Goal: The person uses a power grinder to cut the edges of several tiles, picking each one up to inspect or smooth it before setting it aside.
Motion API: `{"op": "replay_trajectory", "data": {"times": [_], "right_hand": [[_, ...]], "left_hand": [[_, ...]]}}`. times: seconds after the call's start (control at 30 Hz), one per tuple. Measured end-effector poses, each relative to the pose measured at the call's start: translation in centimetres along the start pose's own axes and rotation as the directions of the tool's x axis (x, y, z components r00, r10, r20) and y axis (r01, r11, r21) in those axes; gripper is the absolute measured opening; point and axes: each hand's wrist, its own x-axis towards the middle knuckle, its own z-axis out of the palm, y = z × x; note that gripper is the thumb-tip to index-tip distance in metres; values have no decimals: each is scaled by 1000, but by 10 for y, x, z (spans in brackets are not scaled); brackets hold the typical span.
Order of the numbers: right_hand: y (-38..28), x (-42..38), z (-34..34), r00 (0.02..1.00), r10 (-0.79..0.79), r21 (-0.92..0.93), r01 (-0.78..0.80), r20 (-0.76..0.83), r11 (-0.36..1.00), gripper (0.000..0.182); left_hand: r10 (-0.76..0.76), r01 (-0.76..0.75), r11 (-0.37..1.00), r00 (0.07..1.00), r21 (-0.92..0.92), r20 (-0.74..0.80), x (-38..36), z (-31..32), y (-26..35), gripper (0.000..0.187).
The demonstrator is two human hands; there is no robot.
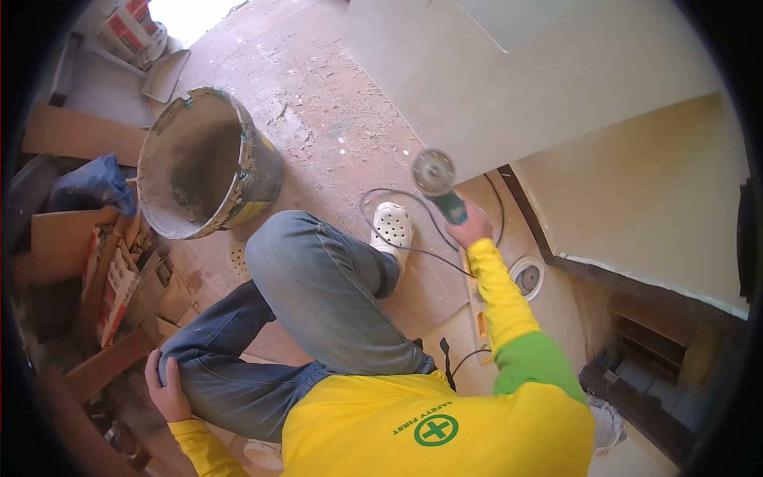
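Note:
My right hand (474, 226) grips the green body of an angle grinder (451, 207), held out in front over the floor. Its round metal disc (434, 172) faces up, close to the lower corner of a large pale board (517, 87). A dark power cord (381, 192) loops around my white clog (392, 226) and beneath the grinder. My left hand (168, 391) rests on my bent knee, fingers spread over the jeans (218, 350), with no tool in it.
A big mortar-crusted bucket (238, 191) stands to the left. Boards, bags and a blue plastic sheet (94, 183) pile up along that side. A spirit level (478, 318) and a round white ring (528, 278) lie right of my legs. Debris litters the floor ahead.

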Motion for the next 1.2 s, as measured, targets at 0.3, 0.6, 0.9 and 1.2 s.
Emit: {"op": "replay_trajectory", "data": {"times": [0.3, 0.6, 0.9, 1.2], "right_hand": [[177, -127, -68, 841, 506, -156, -535, -189, 830, 52], [247, -135, 10, 682, 678, -135, -725, -272, 675, 82], [258, -138, 27, 612, 780, -191, -787, -131, 586, 100], [204, -99, 32, 794, 563, -229, -606, -228, 762, 87]], "left_hand": [[-6, 7, 1000, 998, -19, 65, 33, -10, -46, 43], [40, -37, 998, 997, 58, -60, 15, -11, -24, 43], [18, -3, 996, 985, 89, -173, -4, -9, 7, 49], [-123, 121, 992, 990, -36, -64, 3, -24, 8, 64]]}}
